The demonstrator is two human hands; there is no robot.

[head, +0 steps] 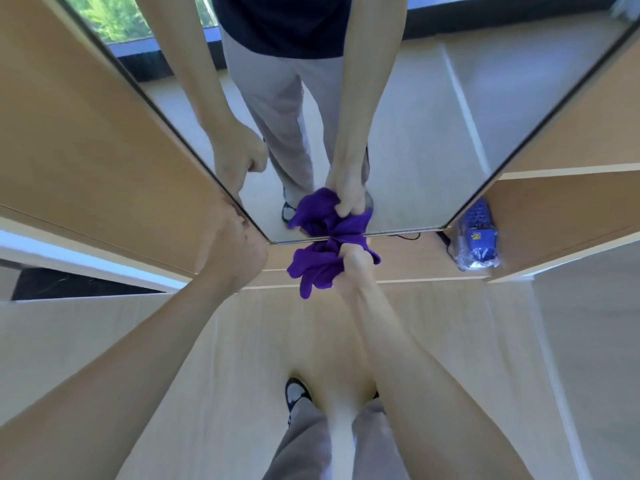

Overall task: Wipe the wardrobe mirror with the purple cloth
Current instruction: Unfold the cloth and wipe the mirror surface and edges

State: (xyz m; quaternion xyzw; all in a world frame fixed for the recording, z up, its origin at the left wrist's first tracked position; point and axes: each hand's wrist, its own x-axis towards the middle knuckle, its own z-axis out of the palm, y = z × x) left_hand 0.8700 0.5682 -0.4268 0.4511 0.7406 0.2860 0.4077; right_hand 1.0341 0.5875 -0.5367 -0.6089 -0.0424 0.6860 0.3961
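Pale wood-grain floor (pixel 214 358) underfoot, with light seams running toward the wardrobe. Tall wardrobe mirror (pixel 433 133) straight ahead, framed by light wooden panels (pixel 86 133) on both sides. Reflected in the glass: floor, a window with green foliage, and the person's legs and arms.

Lower mirror edge (pixel 398 233) just above the wardrobe base. Purple cloth (pixel 318 268) bunched up and pressed against the glass at that lower edge, near its middle. Right hand (pixel 353 268) clamped on the cloth, fingers curled round the bundle. Left hand (pixel 239 251) at the mirror's left edge near the bottom corner, fingers curled around the panel edge.

Open compartment to the right of the mirror, holding a blue item in clear plastic wrap (pixel 478 237), well apart from the cloth. Dark cable (pixel 408 235) along the base just right of the cloth. Bare glass above and to both sides of the cloth. Shoes (pixel 296 393) on the floor below, set back from the base.
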